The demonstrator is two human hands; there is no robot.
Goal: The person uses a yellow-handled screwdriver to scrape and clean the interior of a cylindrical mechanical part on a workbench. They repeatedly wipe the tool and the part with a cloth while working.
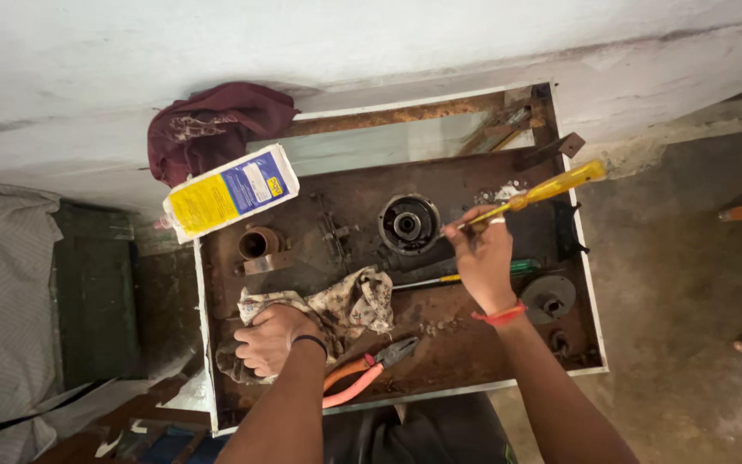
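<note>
Two hands at work over a rusty metal tray [465, 361], one on a rag, one holding a screwdriver.

The tray lies flat on the floor against a pale wall, its bed brown with rust. Both forearms reach in from the bottom edge, the left one nearly straight up the picture, the right one angling in from the lower right with the wrist bent inward. The left hand [275, 337] is curled knuckles-up, pressing down on a patterned rag [349, 301] bunched at the tray's left side. The right hand [484, 258] is closed around a yellow-handled screwdriver [536, 194], handle slanting up to the right, its tip beside a round black motor part [409, 224]. Orange-handled pliers [369, 366] lie between the forearms; a second screwdriver [440, 280] lies under the right hand.
</note>
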